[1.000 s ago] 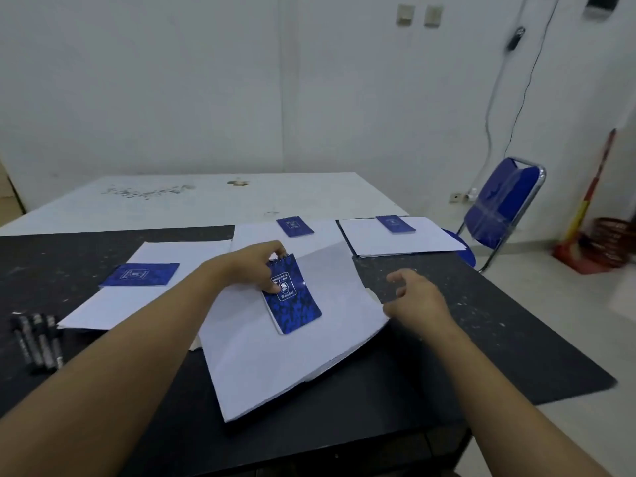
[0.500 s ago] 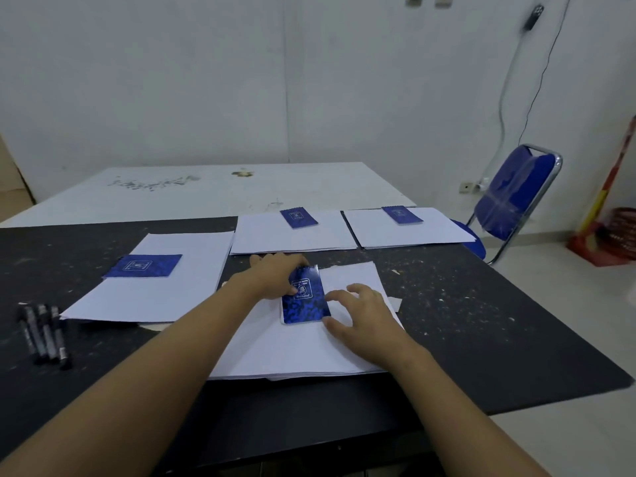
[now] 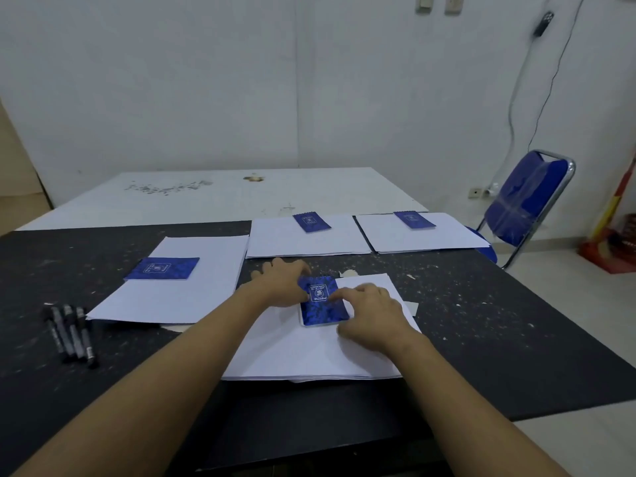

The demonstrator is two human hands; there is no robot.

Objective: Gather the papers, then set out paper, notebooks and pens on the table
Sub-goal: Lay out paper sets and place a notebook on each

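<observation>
A blue patterned notebook (image 3: pixel 325 306) lies flat on the nearest paper stack (image 3: pixel 303 356) on the black table (image 3: pixel 481 325). My left hand (image 3: pixel 280 282) holds its upper left corner with curled fingers. My right hand (image 3: pixel 370 316) rests on the stack, its fingertips touching the notebook's cover and right edge. Three more paper stacks lie further off, on the left (image 3: pixel 179 294), in the middle (image 3: pixel 303 244) and on the right (image 3: pixel 423 237). Each carries a blue notebook: left (image 3: pixel 161 268), middle (image 3: pixel 311 222), right (image 3: pixel 414 219). Several black pens (image 3: pixel 72 333) lie at the left.
A white table (image 3: pixel 223 197) adjoins the black one at the back, against the wall. A blue folding chair (image 3: pixel 526 201) stands at the right. Small paper scraps (image 3: pixel 411 306) lie beside the near stack. A red object (image 3: pixel 616 242) sits on the floor at far right.
The near stack has been laid flat and squared on the table. My left hand set the notebook down on it, and my right hand came over from the paper's edge onto the notebook.
</observation>
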